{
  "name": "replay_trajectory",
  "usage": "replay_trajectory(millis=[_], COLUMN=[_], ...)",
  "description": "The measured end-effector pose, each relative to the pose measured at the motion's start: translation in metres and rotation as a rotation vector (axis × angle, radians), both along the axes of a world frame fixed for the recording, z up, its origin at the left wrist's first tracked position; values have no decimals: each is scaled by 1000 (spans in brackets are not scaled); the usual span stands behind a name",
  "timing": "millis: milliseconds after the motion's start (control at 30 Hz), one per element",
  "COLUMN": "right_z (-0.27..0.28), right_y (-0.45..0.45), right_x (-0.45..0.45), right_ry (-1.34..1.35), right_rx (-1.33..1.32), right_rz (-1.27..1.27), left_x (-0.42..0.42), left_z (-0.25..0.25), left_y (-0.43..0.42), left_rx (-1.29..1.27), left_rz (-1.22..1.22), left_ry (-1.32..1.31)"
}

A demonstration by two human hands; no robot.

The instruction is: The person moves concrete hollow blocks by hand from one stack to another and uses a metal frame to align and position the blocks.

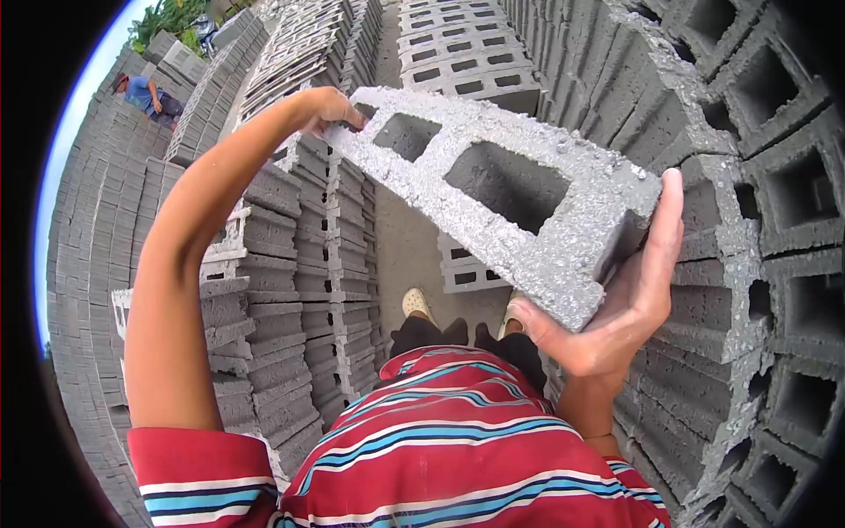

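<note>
head camera | worn at head level | faced forward, steeply downward | striped shirt [440,440] seen very near, held block [471,218] close ahead, another person [143,95] far left | field shown wide, bowed, dark-rimmed

Red striped shirt [458,449], dark trousers [424,334], cream clogs [415,304]

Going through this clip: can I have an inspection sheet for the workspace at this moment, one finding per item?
Surface: bare ground in the aisle, under the person's light shoes.
Job's things: gray hollow block, held above the ground, cavities facing the camera.
Clutter: nothing seen.
Left hand: gripping one end of the block.
Right hand: holding the opposite end.
Cables: nothing seen.
Surroundings: block stacks on both sides and ahead; another person among blocks, upper left; greenery beyond.
</note>
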State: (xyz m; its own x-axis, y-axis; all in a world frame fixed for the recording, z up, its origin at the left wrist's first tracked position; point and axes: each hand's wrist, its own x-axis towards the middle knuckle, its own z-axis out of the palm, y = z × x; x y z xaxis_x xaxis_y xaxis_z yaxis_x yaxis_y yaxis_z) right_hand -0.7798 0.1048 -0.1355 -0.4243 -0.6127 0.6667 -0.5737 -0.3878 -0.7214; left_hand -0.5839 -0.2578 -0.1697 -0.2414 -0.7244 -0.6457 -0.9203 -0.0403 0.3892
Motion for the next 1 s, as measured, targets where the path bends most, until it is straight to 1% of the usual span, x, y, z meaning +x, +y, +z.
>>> replay_trajectory(millis=[33,67,100,133,167,233,267,300,333,367,467,533,567,600,700,767,833,867,967,1000], right_z=[-7,-17,-28,-39,-53,-95,-120,-145,-172,-200,-295,-359,-389,-418,-488,-519,-538,-547,-568,-572], right_y=[0,-1,-2,-6,-13,-26,-30,-36,-41,-46,-55,-62,-63,-64,-77,-87,-93,-95,-97,-96], right_x=[-5,-10,-12,-15,-16,-20,-31,-34,-38,-39,-47,-52,-53,-53,-59,-66,-74,-79,-93,-98], right_ry=[101,106,100,107,116,67,15,-3,-15,-42,-85,-36,-12,-71,-49,-78,-68,-50,-4,0], right_rx=[55,132,210,271,332,428,485,528,573,626,714,730,737,789,764,739,748,750,762,770], right_rz=[-44,-43,-41,-42,-38,-12,0,16,39,71,142,219,265,297,319,342,362,368,377,381], left_x=[-9,-11,-11,-11,-23,-3,-3,-11,6,25,48,56,23,25,22,21,29,34,36,29], left_z=[-32,-73,-106,-135,-126,-228,-255,-251,-305,-349,-417,-461,-413,-430,-462,-481,-500,-511,-532,-524], left_y=[2,-5,-6,-1,25,6,7,20,9,1,-16,-33,-27,-33,-48,-50,-46,-43,-28,-25], left_rx=[3,82,197,249,283,321,426,338,340,344,158,64,32,-1,-102,-120,-132,-99,-144,-149], left_rz=[16,17,36,61,90,124,155,152,179,140,93,66,79,60,19,55,119,153,200,195], left_ry=[-49,-48,-1,30,21,-37,18,-12,-32,24,-199,-299,-373,-383,-461,-453,-418,-380,-394,-393])
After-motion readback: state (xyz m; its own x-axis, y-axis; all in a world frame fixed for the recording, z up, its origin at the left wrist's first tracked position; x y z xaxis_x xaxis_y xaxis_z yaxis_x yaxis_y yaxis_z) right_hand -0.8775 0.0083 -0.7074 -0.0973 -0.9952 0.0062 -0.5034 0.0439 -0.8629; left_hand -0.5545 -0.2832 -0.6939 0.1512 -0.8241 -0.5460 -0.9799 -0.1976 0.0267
